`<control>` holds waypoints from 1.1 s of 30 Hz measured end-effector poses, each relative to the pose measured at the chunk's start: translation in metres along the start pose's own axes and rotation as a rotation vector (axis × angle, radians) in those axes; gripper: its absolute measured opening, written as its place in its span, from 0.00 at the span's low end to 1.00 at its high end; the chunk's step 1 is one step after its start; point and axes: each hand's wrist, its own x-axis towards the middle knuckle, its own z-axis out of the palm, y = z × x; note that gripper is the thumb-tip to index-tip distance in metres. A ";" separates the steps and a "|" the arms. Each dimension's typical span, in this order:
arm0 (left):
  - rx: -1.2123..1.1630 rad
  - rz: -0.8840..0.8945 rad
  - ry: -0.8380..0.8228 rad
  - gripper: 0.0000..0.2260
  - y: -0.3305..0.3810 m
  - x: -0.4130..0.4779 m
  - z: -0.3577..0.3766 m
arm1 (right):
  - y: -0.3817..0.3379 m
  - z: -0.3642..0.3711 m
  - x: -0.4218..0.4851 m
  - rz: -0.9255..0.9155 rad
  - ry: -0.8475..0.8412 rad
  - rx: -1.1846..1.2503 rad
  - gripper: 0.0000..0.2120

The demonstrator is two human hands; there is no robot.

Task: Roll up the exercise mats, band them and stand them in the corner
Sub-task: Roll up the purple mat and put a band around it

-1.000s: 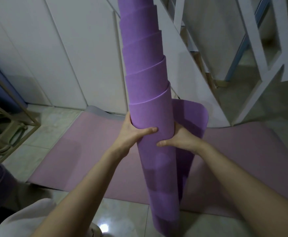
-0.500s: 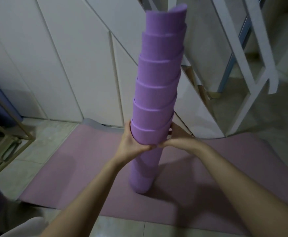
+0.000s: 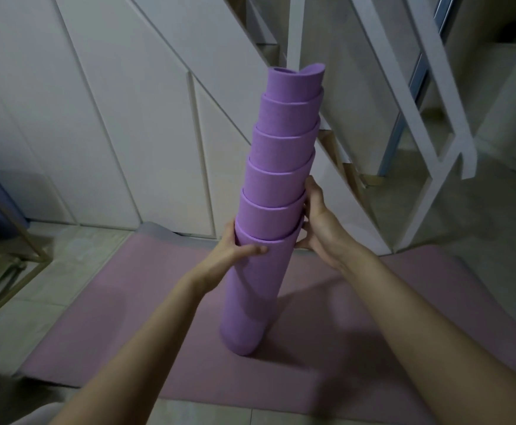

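Dim, flat indoor light; soft shadow on the pink mat (image 3: 128, 317); edges bowed, slightly blurred.

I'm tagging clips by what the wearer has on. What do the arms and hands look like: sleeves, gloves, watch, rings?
The left forearm and right forearm are bare down to the frame's edge; no sleeve shows. The left hand and right hand are ungloved, with no watch, bracelet or ring visible on the sides facing the camera.
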 end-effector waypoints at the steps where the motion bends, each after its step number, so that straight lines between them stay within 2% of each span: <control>1: -0.090 -0.043 -0.022 0.43 0.005 -0.001 -0.001 | 0.004 -0.001 0.003 0.004 0.034 -0.002 0.23; 3: -0.202 -0.113 -0.040 0.43 0.013 -0.005 0.001 | 0.014 -0.001 0.006 0.041 0.059 -0.024 0.21; 5: -0.207 -0.127 -0.021 0.39 0.017 -0.007 0.005 | 0.024 0.004 0.008 0.043 0.052 -0.096 0.21; 8: -0.190 -0.199 0.119 0.47 0.020 -0.004 0.009 | 0.023 0.013 0.012 0.018 0.047 -0.153 0.28; 9: -0.202 -0.221 0.177 0.45 0.022 -0.002 0.009 | 0.021 0.015 0.015 0.020 0.045 -0.160 0.28; 11: -0.223 -0.262 0.268 0.36 0.027 0.003 0.007 | 0.019 0.017 0.019 0.030 0.046 -0.160 0.25; 14: -0.203 -0.300 0.340 0.27 0.027 0.007 0.003 | 0.019 0.015 0.023 0.067 0.067 -0.155 0.20; 17: -0.191 -0.304 0.384 0.20 0.024 0.006 0.004 | 0.026 0.016 0.025 0.060 0.068 -0.194 0.29; 19: -0.174 -0.291 0.390 0.19 0.021 0.003 0.005 | 0.033 0.015 0.027 0.026 0.060 -0.253 0.36; 21: -0.161 -0.285 0.377 0.20 0.020 0.001 0.006 | 0.037 0.013 0.027 -0.011 0.054 -0.277 0.38; 24: -0.196 -0.288 0.350 0.20 0.025 -0.002 0.006 | 0.036 0.012 0.024 -0.021 0.038 -0.240 0.35; 27: -0.208 -0.291 0.315 0.25 0.030 -0.002 0.006 | 0.034 0.014 0.020 -0.001 0.034 -0.189 0.29; 31: -0.190 -0.328 0.356 0.22 0.027 -0.002 0.004 | 0.031 0.013 0.015 -0.015 0.014 -0.098 0.16; 33: -0.172 -0.332 0.356 0.20 0.028 -0.001 0.006 | 0.031 0.012 0.016 -0.039 -0.005 -0.107 0.21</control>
